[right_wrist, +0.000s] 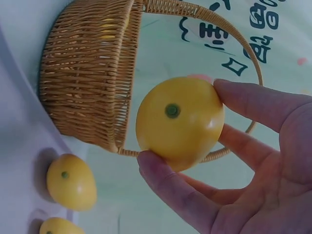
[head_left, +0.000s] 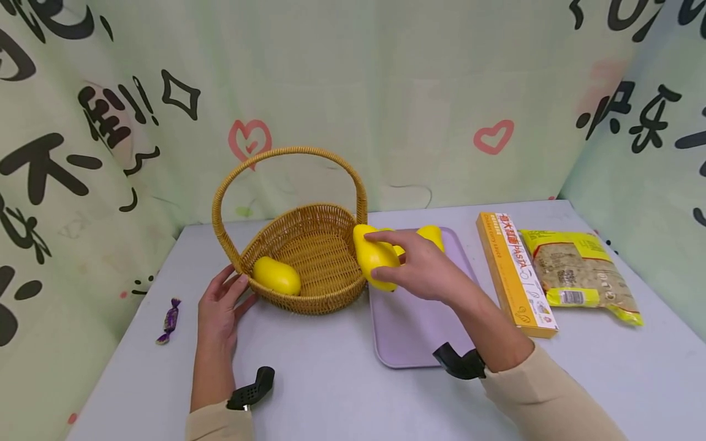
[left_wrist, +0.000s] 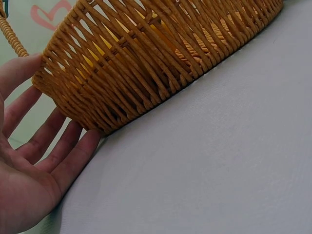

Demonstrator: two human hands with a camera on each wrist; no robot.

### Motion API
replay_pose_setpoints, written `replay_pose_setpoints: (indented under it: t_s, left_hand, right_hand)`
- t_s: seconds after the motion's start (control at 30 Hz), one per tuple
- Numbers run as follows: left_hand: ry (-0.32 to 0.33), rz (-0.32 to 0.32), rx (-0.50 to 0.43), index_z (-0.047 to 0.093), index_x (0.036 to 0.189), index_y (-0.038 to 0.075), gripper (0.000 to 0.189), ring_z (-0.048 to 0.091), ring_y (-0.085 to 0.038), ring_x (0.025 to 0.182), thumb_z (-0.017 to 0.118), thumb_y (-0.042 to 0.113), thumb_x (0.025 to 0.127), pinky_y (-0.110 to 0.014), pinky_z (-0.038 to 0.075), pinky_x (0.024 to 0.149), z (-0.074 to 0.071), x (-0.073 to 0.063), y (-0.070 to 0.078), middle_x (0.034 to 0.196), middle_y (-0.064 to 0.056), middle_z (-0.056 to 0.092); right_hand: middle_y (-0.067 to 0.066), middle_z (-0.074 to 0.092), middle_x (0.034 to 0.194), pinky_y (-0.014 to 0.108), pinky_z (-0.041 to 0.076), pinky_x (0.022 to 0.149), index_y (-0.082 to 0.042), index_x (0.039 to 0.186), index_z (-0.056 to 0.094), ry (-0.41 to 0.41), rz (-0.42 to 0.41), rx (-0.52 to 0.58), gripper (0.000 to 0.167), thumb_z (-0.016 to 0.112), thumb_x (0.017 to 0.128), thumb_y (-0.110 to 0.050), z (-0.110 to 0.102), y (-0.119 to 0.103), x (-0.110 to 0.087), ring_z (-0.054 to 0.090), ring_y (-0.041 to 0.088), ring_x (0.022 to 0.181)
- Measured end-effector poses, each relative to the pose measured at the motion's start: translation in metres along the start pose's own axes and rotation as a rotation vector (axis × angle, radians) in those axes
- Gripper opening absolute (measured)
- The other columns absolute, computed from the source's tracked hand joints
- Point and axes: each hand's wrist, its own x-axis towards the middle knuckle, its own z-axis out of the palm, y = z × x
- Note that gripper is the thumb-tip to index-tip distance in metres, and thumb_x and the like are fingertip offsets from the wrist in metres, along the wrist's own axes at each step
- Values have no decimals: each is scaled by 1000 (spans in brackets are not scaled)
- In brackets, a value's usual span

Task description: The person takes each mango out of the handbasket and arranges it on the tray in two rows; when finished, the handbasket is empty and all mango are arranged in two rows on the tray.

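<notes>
My right hand (head_left: pixel 421 266) pinches a yellow mango (head_left: pixel 374 257) between thumb and fingertips, above the right rim of a wicker basket (head_left: pixel 315 304). The right wrist view shows the green stem spot on this mango (right_wrist: pixel 183 124). Another mango (head_left: pixel 277 275) lies inside the basket at the left. Fingers fairly straight, my left hand (head_left: pixel 222 309) rests against the basket's left side; in the left wrist view the thumb touches near the rim and the fingertips lie on the woven wall (left_wrist: pixel 131 73). Behind the right hand, more mangoes (head_left: pixel 432 234) lie on a purple tray (head_left: pixel 408 343), partly hidden.
Right of the tray lie an orange and white pasta box (head_left: pixel 515 275) and a clear and yellow food bag (head_left: pixel 579 269). A purple wrapped candy (head_left: pixel 168 321) is at the left of the table. The basket's tall handle (head_left: pixel 298 150) arches over it. Curtains stand behind and beside the table.
</notes>
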Motion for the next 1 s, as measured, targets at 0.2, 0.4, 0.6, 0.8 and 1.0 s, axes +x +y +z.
replay_pose_setpoints:
  t_s: [0.2, 0.4, 0.6, 0.8, 1.0]
  left_hand:
    - [-2, 4, 4, 52, 152, 28, 59, 63, -13, 119, 73, 34, 97, -28, 59, 95, 2, 0, 0, 135, 3, 56]
    - [7, -9, 9, 51, 153, 30, 60, 62, -13, 120, 73, 35, 97, -29, 58, 98, 1, 0, 2, 137, 4, 55]
    - [20, -22, 14, 50, 153, 31, 62, 62, -13, 121, 74, 36, 96, -28, 57, 99, -3, -1, 4, 136, 5, 55]
    - [11, -20, 16, 50, 153, 31, 60, 62, -13, 121, 73, 35, 97, -29, 57, 100, -3, 0, 2, 138, 4, 54]
    - [11, -14, 10, 50, 153, 31, 60, 63, -13, 120, 72, 34, 98, -29, 57, 99, 0, 1, 0, 139, 4, 54]
  right_hand:
    - [15, 55, 148, 36, 54, 80, -25, 150, 55, 21, 61, -73, 59, 73, 95, -25, -1, 9, -10, 58, 36, 113]
    - [17, 60, 138, 35, 55, 79, -25, 149, 56, 8, 109, -84, 58, 74, 94, -24, -2, 20, -19, 58, 34, 111]
    - [16, 63, 129, 31, 53, 73, -22, 147, 58, -2, 106, -76, 57, 75, 92, -21, 6, 32, -25, 58, 31, 103]
    - [16, 61, 140, 43, 56, 87, -19, 143, 62, -17, 96, -91, 57, 79, 89, -18, 19, 44, -28, 57, 31, 111]
    - [21, 55, 145, 50, 52, 98, -18, 142, 64, -41, 116, -140, 58, 81, 86, -18, 29, 50, -31, 53, 34, 119]
